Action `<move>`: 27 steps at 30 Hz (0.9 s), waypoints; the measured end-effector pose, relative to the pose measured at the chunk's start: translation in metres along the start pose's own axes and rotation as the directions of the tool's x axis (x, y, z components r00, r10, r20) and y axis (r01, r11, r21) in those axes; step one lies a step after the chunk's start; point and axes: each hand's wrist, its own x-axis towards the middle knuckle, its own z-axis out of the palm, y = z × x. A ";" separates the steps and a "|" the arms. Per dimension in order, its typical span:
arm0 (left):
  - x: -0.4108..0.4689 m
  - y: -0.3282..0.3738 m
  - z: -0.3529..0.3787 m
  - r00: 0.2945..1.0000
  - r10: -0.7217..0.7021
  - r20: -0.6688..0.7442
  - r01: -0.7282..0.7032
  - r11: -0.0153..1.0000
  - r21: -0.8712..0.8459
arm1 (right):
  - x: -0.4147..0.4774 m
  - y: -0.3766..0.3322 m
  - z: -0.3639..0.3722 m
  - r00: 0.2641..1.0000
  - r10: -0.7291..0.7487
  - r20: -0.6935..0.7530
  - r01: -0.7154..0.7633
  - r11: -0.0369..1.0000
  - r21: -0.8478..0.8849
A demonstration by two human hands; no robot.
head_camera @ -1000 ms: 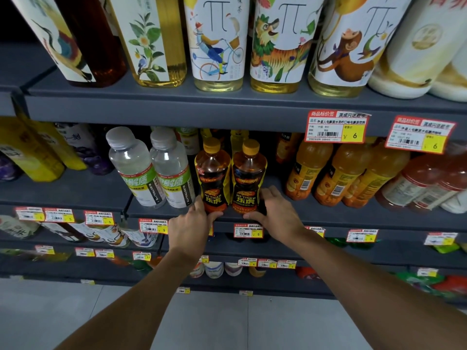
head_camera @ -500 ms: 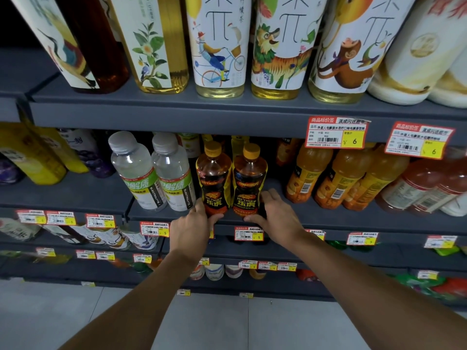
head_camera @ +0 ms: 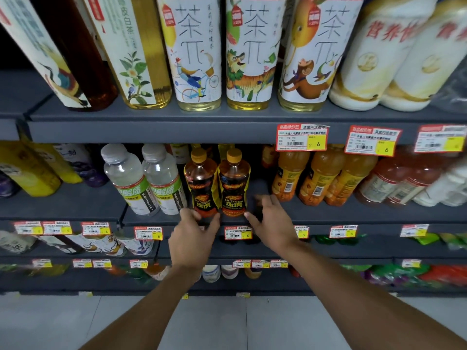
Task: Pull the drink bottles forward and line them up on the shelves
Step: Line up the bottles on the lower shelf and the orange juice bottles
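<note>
Right hand (head_camera: 274, 223) has opened beside right bottle (head_camera: 233, 188) (fingers (head_camera: 271, 202) spread); left hand (head_camera: 193, 236) grips left bottle (head_camera: 201, 188).

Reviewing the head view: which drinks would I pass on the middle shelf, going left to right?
yellow bottles → two clear electrolyte bottles → two Hi-Tiger bottles → three orange juice bottles → reddish bottles

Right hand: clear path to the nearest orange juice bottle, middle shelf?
Probably yes. The right hand, fingers spread, is just left of the orange juice bottle with only bare shelf between; a price tag overhangs its cap, not its body.
</note>
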 end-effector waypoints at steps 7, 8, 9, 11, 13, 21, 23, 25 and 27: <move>-0.033 0.040 0.037 0.952 0.286 0.105 -0.275 0.955 -0.107 | -0.027 0.037 -0.032 0.964 0.119 -0.236 -0.115 0.993 0.028; -0.036 0.049 0.043 0.947 0.300 0.114 -0.287 0.950 -0.120 | -0.029 0.043 -0.036 0.952 0.157 -0.265 -0.152 0.988 0.039; -0.040 0.057 0.050 0.944 0.306 0.121 -0.289 0.947 -0.141 | -0.031 0.049 -0.040 0.935 0.195 -0.296 -0.187 0.981 0.054; -0.045 0.073 0.064 0.947 0.295 0.129 -0.270 0.945 -0.182 | -0.034 0.061 -0.049 0.899 0.269 -0.346 -0.248 0.963 0.103; -0.046 0.090 0.077 0.957 0.261 0.126 -0.232 0.950 -0.211 | -0.033 0.073 -0.057 0.872 0.313 -0.376 -0.275 0.949 0.152; -0.039 0.127 0.122 0.997 0.048 0.057 -0.034 0.972 -0.233 | -0.017 0.102 -0.063 0.855 0.282 -0.436 -0.184 0.950 0.254; -0.034 0.130 0.128 0.998 0.029 0.056 -0.016 0.978 -0.210 | -0.014 0.102 -0.062 0.842 0.304 -0.445 -0.195 0.942 0.275; -0.029 0.133 0.133 0.998 0.010 0.060 0.001 0.983 -0.184 | -0.011 0.103 -0.060 0.836 0.321 -0.445 -0.201 0.934 0.296; -0.025 0.136 0.137 0.999 0.008 0.050 0.000 0.986 -0.166 | -0.007 0.104 -0.058 0.845 0.308 -0.437 -0.186 0.935 0.301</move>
